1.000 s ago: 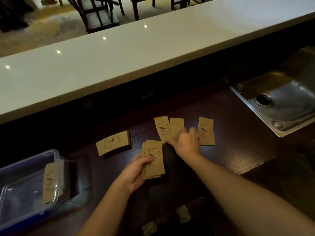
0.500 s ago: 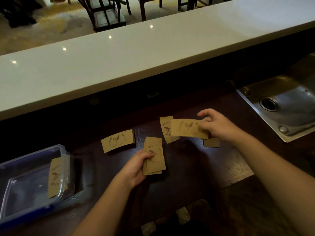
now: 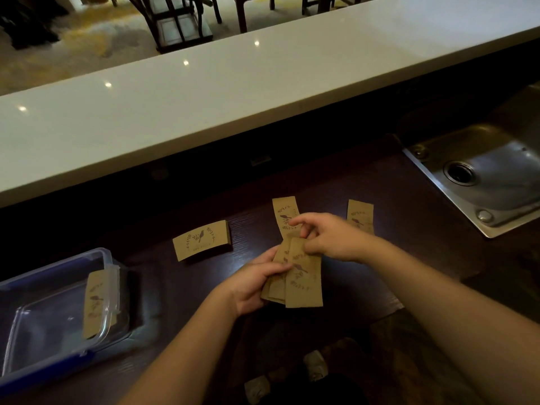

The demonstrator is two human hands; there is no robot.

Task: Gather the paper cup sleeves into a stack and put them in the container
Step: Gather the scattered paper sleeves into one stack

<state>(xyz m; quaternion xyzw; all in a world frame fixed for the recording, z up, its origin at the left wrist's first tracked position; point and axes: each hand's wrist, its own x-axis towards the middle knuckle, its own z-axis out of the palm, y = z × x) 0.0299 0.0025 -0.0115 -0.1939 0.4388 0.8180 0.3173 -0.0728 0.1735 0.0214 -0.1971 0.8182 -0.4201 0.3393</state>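
Observation:
Brown paper cup sleeves with a bird print lie on the dark wooden counter. My left hand point(image 3: 254, 283) grips a small stack of sleeves point(image 3: 301, 279) from its left side. My right hand point(image 3: 327, 236) pinches the top edge of the uppermost sleeve of that stack. Loose sleeves lie around: one sideways at the left point(image 3: 201, 240), one upright behind the stack point(image 3: 285, 213), one at the right point(image 3: 360, 216), partly hidden by my right hand. Another sleeve point(image 3: 95, 302) leans on the rim of the clear plastic container point(image 3: 52, 264) at the far left.
A steel sink point(image 3: 491, 176) is set into the counter at the right. A raised white bar top point(image 3: 233, 92) runs across behind the work surface. Chairs stand beyond it. The counter's front edge is just below my forearms.
My right hand lifted a sleeve from the row behind the stack and carried it left and down onto the stack in my left hand. The view has shifted slightly.

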